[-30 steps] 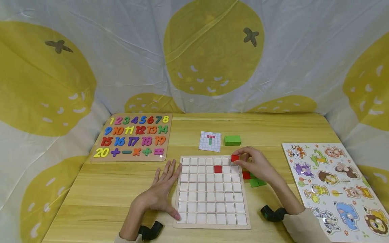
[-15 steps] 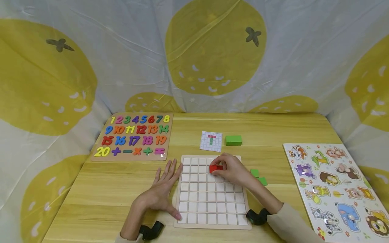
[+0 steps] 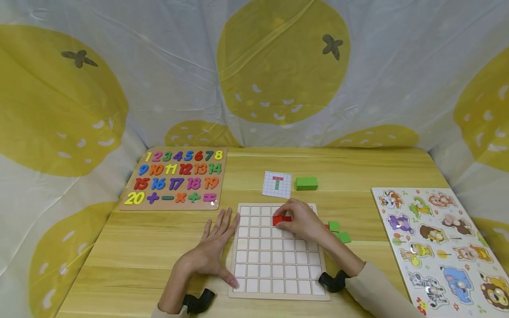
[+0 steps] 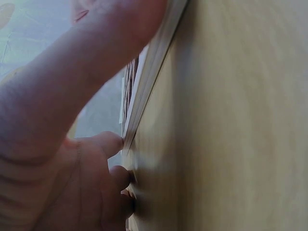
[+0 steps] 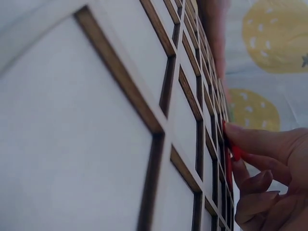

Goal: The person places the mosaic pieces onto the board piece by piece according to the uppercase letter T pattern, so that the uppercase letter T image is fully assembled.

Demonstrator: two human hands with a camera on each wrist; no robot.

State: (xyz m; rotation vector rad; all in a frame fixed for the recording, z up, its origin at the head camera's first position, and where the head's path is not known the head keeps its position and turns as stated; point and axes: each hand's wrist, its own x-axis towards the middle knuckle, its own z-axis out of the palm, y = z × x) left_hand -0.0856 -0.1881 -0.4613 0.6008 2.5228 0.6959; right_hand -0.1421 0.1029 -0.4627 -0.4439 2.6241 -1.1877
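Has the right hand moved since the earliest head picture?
Yes. Against the grid board, the right hand moved left, from its far right corner to the second-farthest row, where it pinches a red tile.

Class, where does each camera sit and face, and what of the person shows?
Head: on the head, facing forward and down at a white-celled wooden grid board; left hand, right hand show.
Left: wrist-worn, facing along the board's edge; thumb and fingers show.
Right: wrist-worn, facing across the board; fingers pinch a red square tile.
Shared by head and right wrist: that tile.
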